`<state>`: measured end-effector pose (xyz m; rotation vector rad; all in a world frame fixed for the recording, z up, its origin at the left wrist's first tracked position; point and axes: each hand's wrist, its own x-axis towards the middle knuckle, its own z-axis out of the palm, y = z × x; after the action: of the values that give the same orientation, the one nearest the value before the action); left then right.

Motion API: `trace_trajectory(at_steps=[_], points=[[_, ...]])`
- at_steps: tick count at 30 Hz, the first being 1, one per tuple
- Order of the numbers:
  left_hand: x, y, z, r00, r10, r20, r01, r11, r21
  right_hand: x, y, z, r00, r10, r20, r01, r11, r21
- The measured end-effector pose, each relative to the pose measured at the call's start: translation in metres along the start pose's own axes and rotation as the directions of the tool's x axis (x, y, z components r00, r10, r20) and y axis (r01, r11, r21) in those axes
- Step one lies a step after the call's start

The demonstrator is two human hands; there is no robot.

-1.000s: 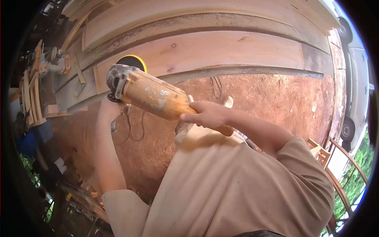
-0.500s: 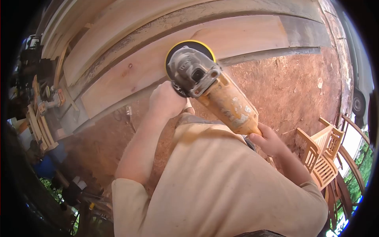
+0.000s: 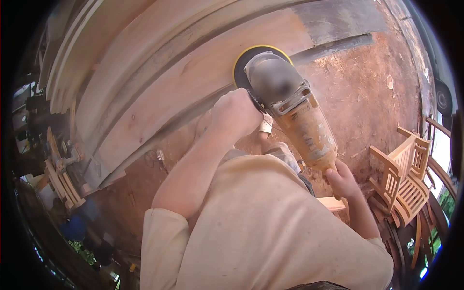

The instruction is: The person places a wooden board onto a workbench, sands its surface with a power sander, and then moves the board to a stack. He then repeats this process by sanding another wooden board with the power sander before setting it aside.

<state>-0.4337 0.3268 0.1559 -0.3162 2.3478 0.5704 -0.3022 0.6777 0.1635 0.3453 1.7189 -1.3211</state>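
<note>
A yellow, paint-worn power sander (image 3: 307, 130) with a grey head and a black round pad edged in yellow lies across the view. Its pad is over a long, light wooden board (image 3: 193, 72), and whether it touches the wood cannot be made out. My left hand (image 3: 235, 115) is closed in a fist around the side handle at the tool's head. At the rear end of the yellow body, my right hand (image 3: 342, 180) grips the tool, fingers wrapped around it.
More long planks (image 3: 121, 43) lie at the upper left. A slatted wooden chair (image 3: 411, 193) stands at the right on the reddish ground (image 3: 357, 101). Wood pieces and a tool (image 3: 65, 164) are at the left. A vehicle wheel (image 3: 442, 99) shows at the right edge.
The sander and both my hands have shifted right in view, towards the board's darker end. The view itself has also turned a little, and more of my feet shows.
</note>
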Motion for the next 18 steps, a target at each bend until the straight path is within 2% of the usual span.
trace_trajectory(at_steps=[2, 3, 7, 9, 11, 13, 14, 16, 18], points=[[0.009, 0.020, -0.002, 0.995, 0.103, 0.009, -0.104, 0.994, 0.032, -0.001, 0.005, -0.009, 0.999, 0.006, -0.054, -0.005, 1.000, 0.015], [0.013, 0.031, -0.004, 0.995, 0.103, -0.001, -0.103, 0.994, 0.033, -0.001, 0.007, -0.012, 0.994, 0.022, -0.104, -0.019, 0.999, 0.029], [0.032, 0.079, -0.014, 0.983, 0.185, 0.005, -0.185, 0.980, 0.075, -0.004, 0.014, -0.028, 0.990, -0.023, -0.139, 0.038, 0.994, 0.105], [0.044, 0.095, -0.017, 0.961, 0.278, -0.001, -0.276, 0.955, 0.111, -0.003, 0.015, -0.031, 0.972, -0.048, -0.229, 0.088, 0.982, 0.168], [0.055, 0.109, -0.019, 0.948, 0.312, -0.060, -0.304, 0.946, 0.109, 0.000, 0.011, -0.029, 0.974, -0.054, -0.218, 0.087, 0.985, 0.146], [0.065, 0.116, -0.019, 0.926, 0.355, -0.128, -0.331, 0.927, 0.174, 0.003, 0.004, -0.024, 0.954, 0.054, -0.294, 0.033, 0.959, 0.283], [0.068, 0.114, -0.016, 0.933, 0.332, -0.136, -0.311, 0.937, 0.157, 0.006, 0.004, -0.023, 0.960, 0.054, -0.276, 0.021, 0.964, 0.264], [0.067, 0.104, -0.013, 0.892, 0.370, -0.259, -0.326, 0.924, 0.198, 0.013, 0.011, -0.022, 0.976, 0.017, -0.219, 0.056, 0.945, 0.323], [0.062, 0.088, -0.011, 0.917, 0.324, -0.233, -0.292, 0.943, 0.160, 0.013, 0.012, -0.017, 0.985, 0.018, -0.174, 0.034, 0.956, 0.293]])
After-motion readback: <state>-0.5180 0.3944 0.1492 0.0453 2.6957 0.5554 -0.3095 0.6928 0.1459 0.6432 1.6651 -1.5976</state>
